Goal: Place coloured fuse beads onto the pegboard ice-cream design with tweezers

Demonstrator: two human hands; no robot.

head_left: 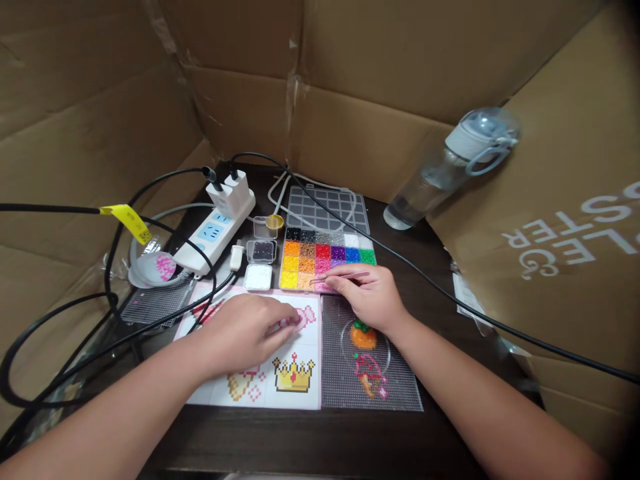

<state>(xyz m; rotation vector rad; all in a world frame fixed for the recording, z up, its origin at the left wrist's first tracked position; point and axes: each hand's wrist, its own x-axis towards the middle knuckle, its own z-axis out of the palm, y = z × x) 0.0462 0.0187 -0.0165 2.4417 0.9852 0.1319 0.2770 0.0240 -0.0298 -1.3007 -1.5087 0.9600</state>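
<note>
My right hand (367, 293) pinches a pair of tweezers (345, 275), their tips over the lower compartments of the bead box (326, 260), by the peach and pink beads. My left hand (255, 333) rests on the pattern sheet (260, 395), fingers curled and thumb close to the index fingertip beside a pink printed motif; whatever they may hold is hidden. A yellow pixel crown (293, 375) is printed below that hand. Under my right wrist lies a clear pegboard (400, 383) bearing an orange bead figure (364, 335) and a red, pink and brown one (369, 375).
Small boxes of black beads (263, 251) and white beads (258, 277) stand left of the bead box. Black cables (420, 270) cross the table from a power strip (215, 233). A water bottle (425, 180) leans against the cardboard wall (560, 180). A dish of pink beads (163, 268) lies left.
</note>
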